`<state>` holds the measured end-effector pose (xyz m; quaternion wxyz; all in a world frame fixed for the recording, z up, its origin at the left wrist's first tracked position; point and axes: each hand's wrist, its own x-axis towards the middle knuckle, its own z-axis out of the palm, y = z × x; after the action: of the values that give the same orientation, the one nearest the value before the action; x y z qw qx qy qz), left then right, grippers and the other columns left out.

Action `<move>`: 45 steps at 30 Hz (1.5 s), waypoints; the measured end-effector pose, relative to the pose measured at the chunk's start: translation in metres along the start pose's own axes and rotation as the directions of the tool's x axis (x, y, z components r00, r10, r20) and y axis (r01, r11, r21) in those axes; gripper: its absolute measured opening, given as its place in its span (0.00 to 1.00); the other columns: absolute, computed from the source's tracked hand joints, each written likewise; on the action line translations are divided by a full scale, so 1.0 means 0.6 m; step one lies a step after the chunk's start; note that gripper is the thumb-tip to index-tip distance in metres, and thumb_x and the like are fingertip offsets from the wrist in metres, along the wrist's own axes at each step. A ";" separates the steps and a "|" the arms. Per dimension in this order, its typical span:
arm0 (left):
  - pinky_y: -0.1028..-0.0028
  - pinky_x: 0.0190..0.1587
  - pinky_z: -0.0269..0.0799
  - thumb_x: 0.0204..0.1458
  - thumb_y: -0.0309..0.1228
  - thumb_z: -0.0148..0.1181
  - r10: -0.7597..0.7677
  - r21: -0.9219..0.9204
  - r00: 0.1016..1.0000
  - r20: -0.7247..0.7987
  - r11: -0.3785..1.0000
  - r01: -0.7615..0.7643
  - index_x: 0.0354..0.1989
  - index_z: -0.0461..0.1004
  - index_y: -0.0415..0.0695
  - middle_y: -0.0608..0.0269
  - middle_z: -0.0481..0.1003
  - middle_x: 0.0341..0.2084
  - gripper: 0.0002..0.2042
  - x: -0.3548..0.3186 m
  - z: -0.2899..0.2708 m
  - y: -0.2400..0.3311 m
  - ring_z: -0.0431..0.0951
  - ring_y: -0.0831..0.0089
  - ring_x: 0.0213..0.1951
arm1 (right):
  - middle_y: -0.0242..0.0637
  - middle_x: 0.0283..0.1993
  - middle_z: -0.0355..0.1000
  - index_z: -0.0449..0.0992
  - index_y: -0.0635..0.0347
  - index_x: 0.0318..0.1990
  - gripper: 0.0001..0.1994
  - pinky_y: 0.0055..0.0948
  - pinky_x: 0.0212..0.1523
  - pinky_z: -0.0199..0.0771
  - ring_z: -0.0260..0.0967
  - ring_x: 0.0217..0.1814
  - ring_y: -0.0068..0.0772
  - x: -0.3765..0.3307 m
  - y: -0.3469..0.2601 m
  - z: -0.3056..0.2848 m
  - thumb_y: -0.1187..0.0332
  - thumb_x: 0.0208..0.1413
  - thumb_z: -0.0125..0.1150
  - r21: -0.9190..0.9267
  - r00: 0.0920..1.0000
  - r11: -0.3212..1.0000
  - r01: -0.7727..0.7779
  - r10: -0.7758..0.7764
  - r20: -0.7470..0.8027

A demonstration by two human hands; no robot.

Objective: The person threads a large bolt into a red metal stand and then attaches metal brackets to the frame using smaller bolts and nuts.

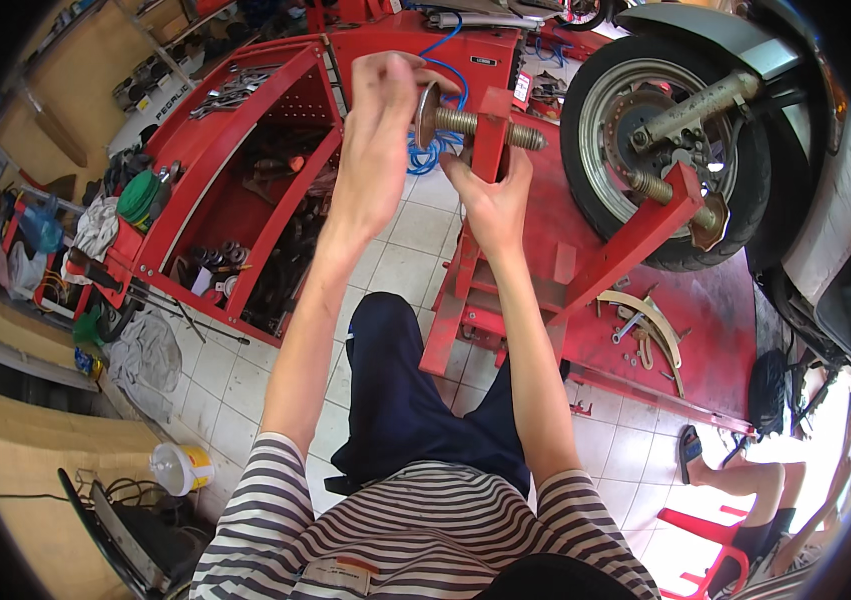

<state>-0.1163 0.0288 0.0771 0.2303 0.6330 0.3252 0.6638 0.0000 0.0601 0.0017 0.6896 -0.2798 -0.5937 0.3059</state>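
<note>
Reaching forward, left hand fingers pinching screw disc, right hand clamped on red bracket.

We see few such items here. A small label sits at the top centre of the frame, on the red bench just right of the upper clamp post: an upright rectangle, white with red marks. A dark rectangular plate with pale lettering sits on the red panel above it, near the top edge. At upper left, a white panel carries large dark lettering along its length. At lower left, a white tub with a yellow band stands on the tiled floor. At the bottom edge, a white tag with an orange stripe lies on the striped shirt. We see no screens.
</note>
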 end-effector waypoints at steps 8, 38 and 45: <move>0.74 0.37 0.64 0.67 0.33 0.44 -0.054 -0.269 0.993 -0.104 0.963 0.024 0.43 0.57 0.42 0.60 0.70 0.19 0.08 -0.063 0.008 -0.020 0.69 0.76 0.24 | 0.33 0.25 0.71 0.72 0.69 0.35 0.10 0.25 0.31 0.68 0.66 0.27 0.20 -0.003 -0.009 0.002 0.75 0.45 0.62 0.049 1.000 0.999 0.002 -0.001 -0.021; 0.74 0.36 0.63 0.68 0.46 0.38 -0.168 0.029 0.986 0.001 0.985 0.168 0.41 0.63 0.42 0.64 0.70 0.29 0.18 -0.075 0.012 -0.031 0.65 0.78 0.30 | 0.25 0.21 0.66 0.70 0.64 0.27 0.06 0.21 0.23 0.59 0.60 0.21 0.15 -0.002 -0.013 0.006 0.75 0.47 0.62 0.087 1.000 0.996 0.004 -0.004 0.004; 0.72 0.37 0.60 0.67 0.46 0.35 -0.368 -0.003 0.916 0.162 0.928 0.373 0.38 0.66 0.42 0.65 0.69 0.29 0.20 -0.028 -0.019 -0.021 0.63 0.74 0.30 | 0.24 0.22 0.66 0.74 0.65 0.33 0.05 0.20 0.22 0.57 0.59 0.21 0.14 -0.001 -0.007 0.004 0.76 0.48 0.62 0.035 1.000 0.999 0.016 -0.016 0.000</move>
<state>-0.1272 0.0238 0.0567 0.3875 0.6068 0.4086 0.5610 -0.0024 0.0569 0.0046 0.6969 -0.2630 -0.5906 0.3105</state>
